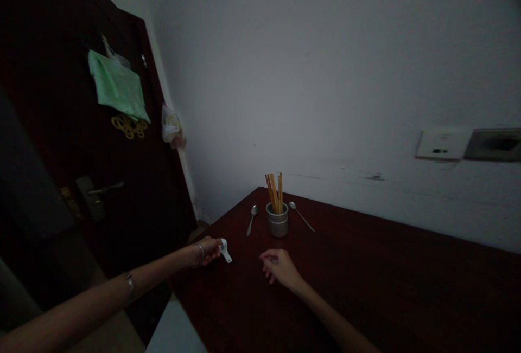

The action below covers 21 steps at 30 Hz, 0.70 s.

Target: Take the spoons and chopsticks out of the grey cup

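My left hand (209, 249) is closed around a small white ceramic spoon (225, 250) at the left edge of a dark red-brown table (366, 277). My right hand (280, 268) rests on the table to the right of it, fingers curled loosely, with nothing visible in them. Behind both hands stands a metal cup (277, 221) holding several wooden chopsticks (275, 193). One metal spoon (252, 218) lies on the table left of the cup. A second metal spoon (301, 216) lies to its right.
A dark wooden door (61, 152) with a lever handle (101, 190) stands at the left, with a green cloth (118, 87) and bags hanging on it. A white wall runs behind the table, with a socket plate (442, 144) at the right.
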Available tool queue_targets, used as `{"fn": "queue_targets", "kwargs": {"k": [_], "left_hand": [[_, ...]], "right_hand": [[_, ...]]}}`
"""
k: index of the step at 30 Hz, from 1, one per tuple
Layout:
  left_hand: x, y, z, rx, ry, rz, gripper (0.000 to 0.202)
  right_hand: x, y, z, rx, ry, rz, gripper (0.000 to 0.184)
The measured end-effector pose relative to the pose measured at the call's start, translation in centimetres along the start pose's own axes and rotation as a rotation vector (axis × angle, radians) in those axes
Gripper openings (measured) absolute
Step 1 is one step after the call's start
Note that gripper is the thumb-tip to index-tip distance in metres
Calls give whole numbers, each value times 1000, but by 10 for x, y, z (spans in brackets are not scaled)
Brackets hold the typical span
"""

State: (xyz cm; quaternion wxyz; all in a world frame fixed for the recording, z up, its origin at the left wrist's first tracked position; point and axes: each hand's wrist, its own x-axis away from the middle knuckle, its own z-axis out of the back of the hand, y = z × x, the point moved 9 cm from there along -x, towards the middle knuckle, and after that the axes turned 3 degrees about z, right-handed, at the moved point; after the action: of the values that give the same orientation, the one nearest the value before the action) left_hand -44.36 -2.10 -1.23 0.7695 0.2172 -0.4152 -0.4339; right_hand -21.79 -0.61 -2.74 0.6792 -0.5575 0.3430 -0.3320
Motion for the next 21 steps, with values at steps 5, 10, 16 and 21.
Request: {"fn": "queue_targets", "kwargs": {"k": [5, 10, 16, 21], "left_hand": [[-12, 55, 22, 159, 119, -113, 32], [-31, 137, 17, 399, 180, -318, 15], [-54, 194, -19, 505, 179, -407, 20], [-68, 208, -49, 566, 224, -403, 26]], "right_hand": [[-1, 3, 0, -27, 7, -18, 25], [-3, 6, -1, -52, 12, -14, 26], [-3, 2, -1, -57, 19, 7, 30], [-6, 8, -1, -52, 17, -8, 28]]}}
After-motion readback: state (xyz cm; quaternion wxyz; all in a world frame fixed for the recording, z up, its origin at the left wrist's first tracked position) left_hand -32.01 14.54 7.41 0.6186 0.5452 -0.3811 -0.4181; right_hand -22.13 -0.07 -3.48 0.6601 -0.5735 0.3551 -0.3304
